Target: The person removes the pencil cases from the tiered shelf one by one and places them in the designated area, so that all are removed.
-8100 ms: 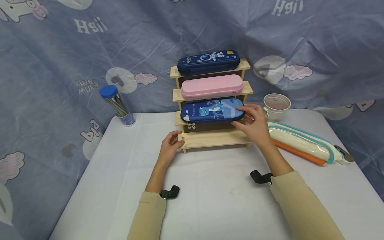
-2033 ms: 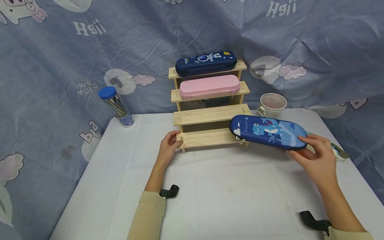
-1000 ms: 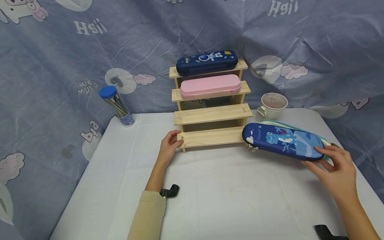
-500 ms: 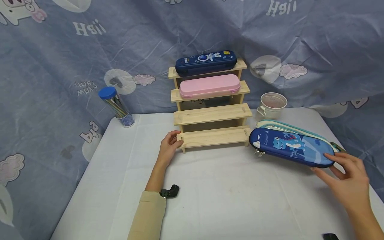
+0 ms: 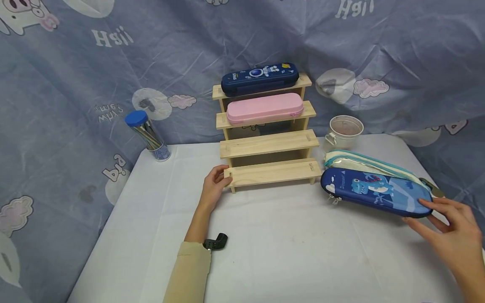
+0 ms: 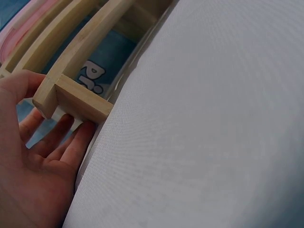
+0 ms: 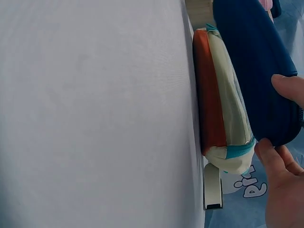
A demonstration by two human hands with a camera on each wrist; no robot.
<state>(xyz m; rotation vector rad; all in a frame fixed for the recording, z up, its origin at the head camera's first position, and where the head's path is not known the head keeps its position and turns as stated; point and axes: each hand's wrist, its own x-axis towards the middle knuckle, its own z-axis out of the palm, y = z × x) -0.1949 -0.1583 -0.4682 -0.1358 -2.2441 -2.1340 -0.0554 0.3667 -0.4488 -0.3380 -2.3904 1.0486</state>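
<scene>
My left hand [image 5: 213, 189] grips the left end of the lowest step of a four-step wooden shelf [image 5: 269, 144]; in the left wrist view the thumb lies on the step's end and the other fingers reach beneath. By its right end, my right hand [image 5: 456, 235] pinches a blue dinosaur pencil case [image 5: 373, 189], thumb under and fingers on top. In the right wrist view, the case's plain dark underside [image 7: 251, 61] hangs above a cream, teal and orange pencil pouch [image 7: 209, 95]. The shelf's two lower steps are bare.
A navy space pencil case [image 5: 261, 80] sits on the top step, a pink pencil case [image 5: 265, 108] on the second. Behind the pouch stands a white cup [image 5: 345, 132]. A blue-lidded tube of sticks [image 5: 149, 134] is at the back left, before a blue printed cloth [image 5: 189, 50].
The dinosaur pencil case has left the third step and moved right and toward me with my right hand, now overlapping the pouch. My left hand has stayed on the shelf.
</scene>
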